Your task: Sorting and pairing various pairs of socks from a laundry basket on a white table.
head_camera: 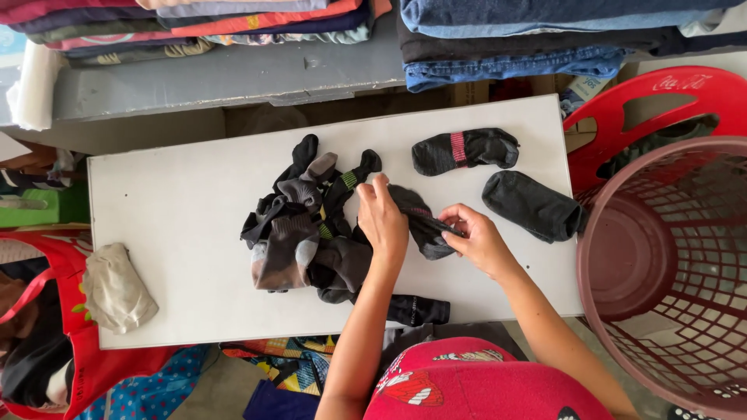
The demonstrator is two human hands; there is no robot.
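Red woven fabric shows at the lower left of the frame, where an open red tote bag [93, 365] holds dark and pale cloth that cannot be told apart. Just right of it, on the left edge of the white rectangular board [179, 210], lies a crumpled beige cloth [115, 289]. At the middle of the board sits a tangled heap of black and grey socks [303, 233], some with green stripes.

The left hand [383, 222] rests at the right edge of that heap, fingers curled and pinching one end of a dark grey sock with a thin pink stripe [424, 225]. The right hand [478, 239] pinches the other end between thumb and fingers, so the sock lies stretched between both hands, centre right of the board. It looks light, soft and limp; it would likely sag unless held at both ends, and the cuff and toe seem the surest places to grip.

Right of the hands lie a folded dark grey sock pair with a pink band [465, 150] and a plain folded dark grey sock pair [533, 206]. At the far right stands a maroon plastic mesh laundry basket [622, 342], which looks empty inside. Stacks of folded clothes [513, 39] fill the upper frame.
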